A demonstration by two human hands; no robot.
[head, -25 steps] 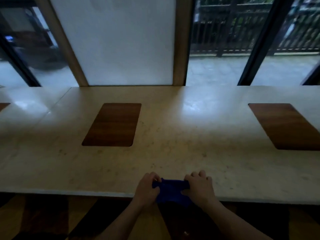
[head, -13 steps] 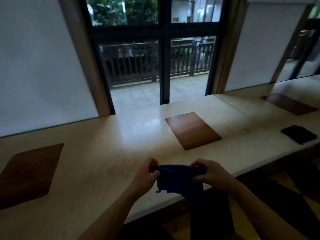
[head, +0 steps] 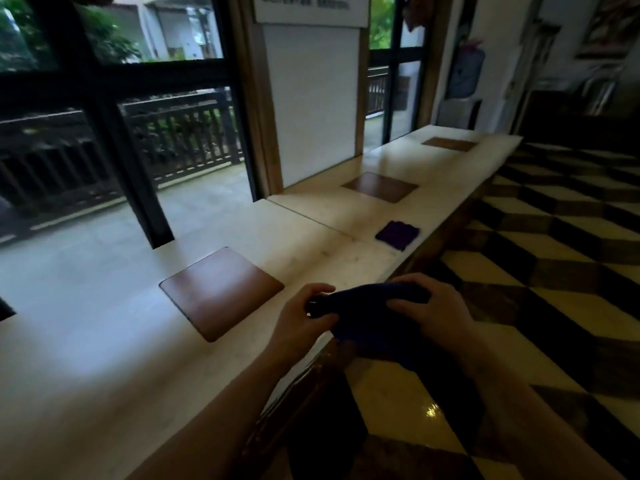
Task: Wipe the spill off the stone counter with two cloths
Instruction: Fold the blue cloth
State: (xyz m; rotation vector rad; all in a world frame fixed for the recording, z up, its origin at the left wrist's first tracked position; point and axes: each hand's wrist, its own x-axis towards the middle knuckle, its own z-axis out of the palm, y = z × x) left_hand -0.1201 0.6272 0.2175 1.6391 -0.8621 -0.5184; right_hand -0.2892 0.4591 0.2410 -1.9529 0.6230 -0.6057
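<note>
Hands (head: 301, 320) (head: 433, 313) grip blue cloth (head: 367, 320) at counter (head: 104, 327) edge.

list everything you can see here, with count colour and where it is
stone counter: 1, pale cream, runs from lower left to far right along the windows
wooden inlays: 3, brown, set flush in the counter top, one near, two farther along
held cloth: 1, dark blue, bunched between both hands at the counter's front edge
second cloth: 1, dark purple-blue, lying flat on the counter farther along, near its front edge
white panel: 1, white, upright in a wooden frame behind the counter
railing: 1, dark, outside the windows
floor: 1, yellow and dark checked pattern, right of the counter
left hand: 1, gripping the held cloth's left end
right hand: 1, on top of the held cloth's right part
</note>
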